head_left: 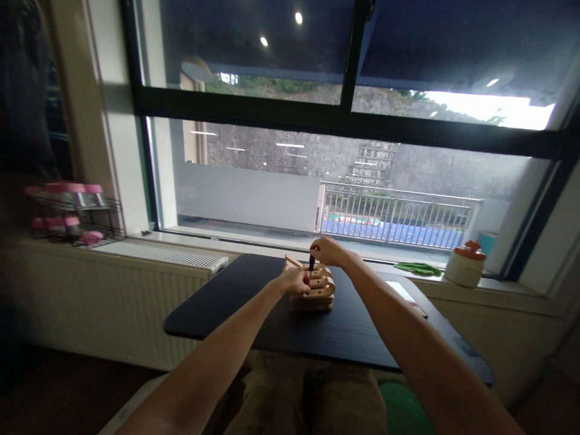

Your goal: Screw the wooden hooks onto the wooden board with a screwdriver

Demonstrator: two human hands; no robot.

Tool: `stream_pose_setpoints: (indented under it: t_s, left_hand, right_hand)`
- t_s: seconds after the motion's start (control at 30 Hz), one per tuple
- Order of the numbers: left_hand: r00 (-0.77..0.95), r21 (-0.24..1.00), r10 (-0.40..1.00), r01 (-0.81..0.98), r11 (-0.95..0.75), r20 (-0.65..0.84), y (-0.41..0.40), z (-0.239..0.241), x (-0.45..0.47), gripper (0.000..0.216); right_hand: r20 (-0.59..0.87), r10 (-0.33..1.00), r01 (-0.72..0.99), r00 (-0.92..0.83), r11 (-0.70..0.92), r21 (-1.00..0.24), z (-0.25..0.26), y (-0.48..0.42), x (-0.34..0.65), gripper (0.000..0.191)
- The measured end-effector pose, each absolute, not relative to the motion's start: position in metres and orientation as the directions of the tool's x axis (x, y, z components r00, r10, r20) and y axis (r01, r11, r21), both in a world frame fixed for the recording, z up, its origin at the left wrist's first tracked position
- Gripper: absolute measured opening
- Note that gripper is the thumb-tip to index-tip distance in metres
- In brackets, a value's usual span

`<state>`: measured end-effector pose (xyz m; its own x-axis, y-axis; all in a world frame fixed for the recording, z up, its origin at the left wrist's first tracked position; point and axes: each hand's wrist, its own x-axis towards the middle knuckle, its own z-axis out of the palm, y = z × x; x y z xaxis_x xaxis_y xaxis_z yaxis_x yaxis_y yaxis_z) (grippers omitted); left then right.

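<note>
On the dark table [272,326] stands a small wooden piece [322,291] made of curved slats with dark holes. My right hand [330,251] is closed around the handle of a black screwdriver [312,262], held upright with its shaft pointing down at the slats. My left hand [295,281] rests against the left side of the wooden piece, fingers pinched near the screwdriver's shaft. Something small and red shows at those fingertips, too small to name. The screwdriver's tip is hidden behind the left fingers.
A phone-like flat object [405,297] lies at the table's right side. On the windowsill are a green cloth [417,268] and a white jar with an orange lid [466,266]. Left stands a radiator [113,296] beside a wire rack [77,211] with pink-lidded containers. A window rises behind the table.
</note>
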<state>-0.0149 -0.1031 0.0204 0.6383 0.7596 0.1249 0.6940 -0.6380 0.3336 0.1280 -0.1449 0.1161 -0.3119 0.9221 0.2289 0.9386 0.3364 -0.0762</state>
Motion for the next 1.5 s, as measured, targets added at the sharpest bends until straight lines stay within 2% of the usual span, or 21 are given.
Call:
stream_pose_setpoints:
  t_s: [0.2, 0.37, 0.57, 0.8, 1.1, 1.3, 1.5]
  left_hand:
    - [0.635, 0.324, 0.763, 0.701, -0.635, 0.122, -0.1038, 0.0212, -0.0142, 0.018]
    - [0.631, 0.326, 0.765, 0.701, -0.635, 0.132, -0.1057, 0.0219, -0.0139, 0.016]
    - [0.618, 0.32, 0.775, 0.714, -0.623, 0.131, -0.1048, 0.0211, -0.0141, 0.015]
    - [0.627, 0.323, 0.771, 0.711, -0.625, 0.111, -0.1038, 0.0213, -0.0155, 0.016]
    - [0.606, 0.316, 0.784, 0.723, -0.614, 0.137, -0.1029, 0.0191, -0.0139, 0.018]
    - [0.6, 0.317, 0.786, 0.725, -0.612, 0.145, -0.1038, 0.0201, -0.0137, 0.018]
    - [0.615, 0.324, 0.779, 0.716, -0.618, 0.125, -0.1029, 0.0204, -0.0144, 0.017]
  right_hand:
    - [0.26, 0.928, 0.955, -0.265, 0.29, -0.064, 0.1152, -0.1464, 0.1267, 0.027]
    - [0.303, 0.906, 0.94, -0.294, 0.332, -0.081, 0.1194, -0.1505, 0.1274, 0.026]
    - [0.271, 0.905, 0.925, -0.328, 0.366, -0.104, 0.1218, -0.1507, 0.1299, 0.026]
    - [0.232, 0.93, 0.944, -0.285, 0.314, -0.098, 0.1182, -0.1484, 0.1289, 0.03]
    - [0.312, 0.918, 0.952, -0.245, 0.288, -0.1, 0.1196, -0.1514, 0.1233, 0.03]
    - [0.247, 0.913, 0.921, -0.323, 0.364, -0.139, 0.1235, -0.1526, 0.1269, 0.028]
    - [0.194, 0.927, 0.925, -0.322, 0.352, -0.146, 0.1189, -0.1479, 0.1308, 0.025]
